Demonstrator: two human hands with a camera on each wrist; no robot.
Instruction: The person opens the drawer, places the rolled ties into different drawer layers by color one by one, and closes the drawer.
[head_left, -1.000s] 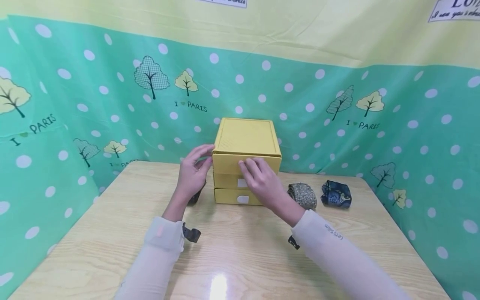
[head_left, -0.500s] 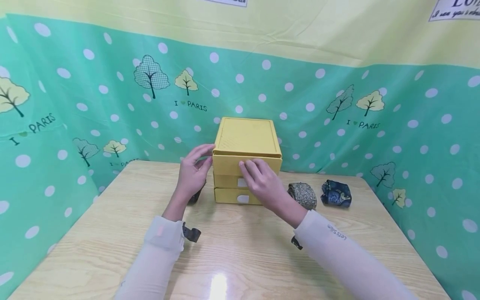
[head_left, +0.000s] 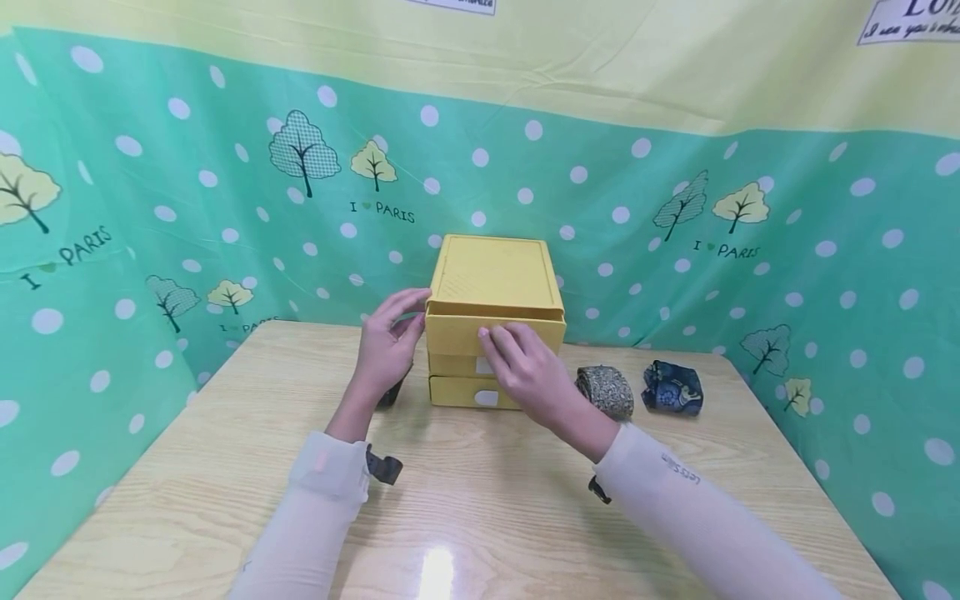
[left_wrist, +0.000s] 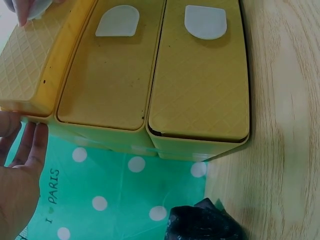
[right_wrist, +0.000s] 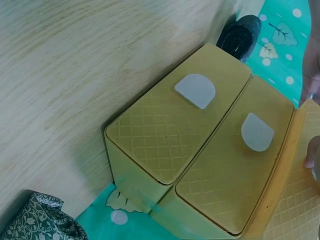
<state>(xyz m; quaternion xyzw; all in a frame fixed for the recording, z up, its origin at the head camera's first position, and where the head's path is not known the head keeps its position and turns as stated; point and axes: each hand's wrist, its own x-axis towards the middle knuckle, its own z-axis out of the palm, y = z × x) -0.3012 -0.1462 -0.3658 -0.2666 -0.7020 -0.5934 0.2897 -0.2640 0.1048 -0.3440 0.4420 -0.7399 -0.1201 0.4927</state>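
Observation:
A yellow three-drawer box (head_left: 495, 271) stands at the back of the table. Its top drawer (head_left: 453, 335) is pulled partway out, leaving a gap under the lid. My right hand (head_left: 528, 367) pinches that drawer's white handle (left_wrist: 40, 7), which the hand mostly covers. My left hand (head_left: 385, 346) rests its fingertips on the box's left side near the top, the fingers nearly straight in the left wrist view. Below, the middle drawer (left_wrist: 107, 75) and bottom drawer (left_wrist: 200, 85) are closed, each with a white handle.
Right of the box sit a grey speckled cloth roll (head_left: 606, 392) and a dark blue patterned cloth roll (head_left: 672, 387). A black roll (right_wrist: 239, 37) lies left of the box, partly behind my left wrist. A green polka-dot curtain (head_left: 480, 183) hangs behind the wooden table (head_left: 487, 492).
The top drawer has slid a little toward me, widening the gap under the lid. My right hand has come back with it; my left hand has stayed in place.

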